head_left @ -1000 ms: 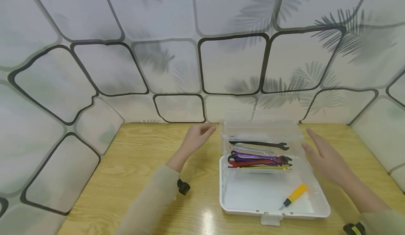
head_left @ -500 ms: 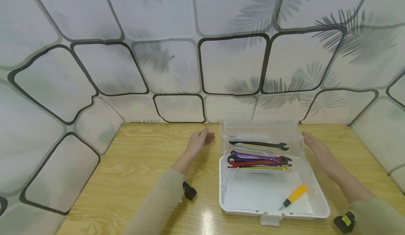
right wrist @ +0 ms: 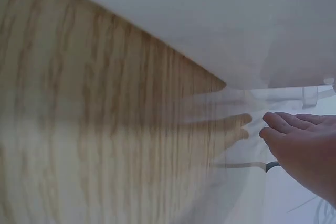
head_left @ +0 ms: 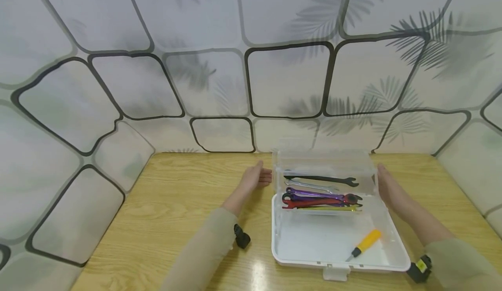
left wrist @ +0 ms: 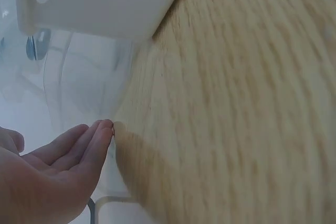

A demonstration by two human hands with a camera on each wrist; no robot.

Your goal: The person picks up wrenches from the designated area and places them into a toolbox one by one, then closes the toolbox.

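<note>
A white toolbox [head_left: 303, 245] lies opened on the table, its clear lid [head_left: 325, 160] tilted back. Several wrenches, among them a black wrench [head_left: 319, 178], a purple wrench [head_left: 313, 192] and a red wrench [head_left: 307, 203], lie in the clear section at the back. A yellow-handled screwdriver [head_left: 368, 241] sits in the white base. At the lid's left side is my left hand [head_left: 252, 178], fingers extended, palm toward it. My right hand [head_left: 391, 191] is flat beside the lid's right side. Whether either hand touches the plastic, I cannot tell. Both hands hold nothing.
The wooden table [head_left: 176, 204] extends left of the toolbox. A patterned wall covering [head_left: 219, 134] rises behind the lid. The white latch [head_left: 336, 273] sticks out at the toolbox's front. Each wrist carries a small black camera, such as the left camera [head_left: 242, 238].
My left hand has moved right, its fingers straightening toward the lid. The right hand has swung inward, close to the lid's right side. Toolbox, wrenches and screwdriver stay in place.
</note>
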